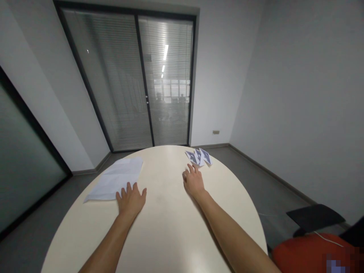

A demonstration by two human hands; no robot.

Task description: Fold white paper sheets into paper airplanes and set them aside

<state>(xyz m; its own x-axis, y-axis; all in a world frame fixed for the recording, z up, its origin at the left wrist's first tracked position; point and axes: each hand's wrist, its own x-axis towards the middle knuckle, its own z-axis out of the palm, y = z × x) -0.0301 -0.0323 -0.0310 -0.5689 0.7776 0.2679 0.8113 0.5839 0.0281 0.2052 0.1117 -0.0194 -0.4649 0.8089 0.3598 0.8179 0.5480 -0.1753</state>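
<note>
My left hand (131, 199) lies with its fingers spread, the fingertips over the near edge of a large white sheet of paper (122, 174). Faint crease lines cross the sheet. My right hand (193, 181) reaches forward over the table with its fingers apart and bent, and nothing shows in them. Just beyond its fingertips, several white paper cards (199, 156) with dark blue-grey prints lie overlapping near the far right rim. Whether the fingertips touch the nearest card I cannot tell.
Both hands are over a round cream table (162, 227). At the lower right stands a red chair seat (301, 252) with a black armrest (315, 218) and a thin white cable. Glass panels with blinds (167, 113) stand behind the table.
</note>
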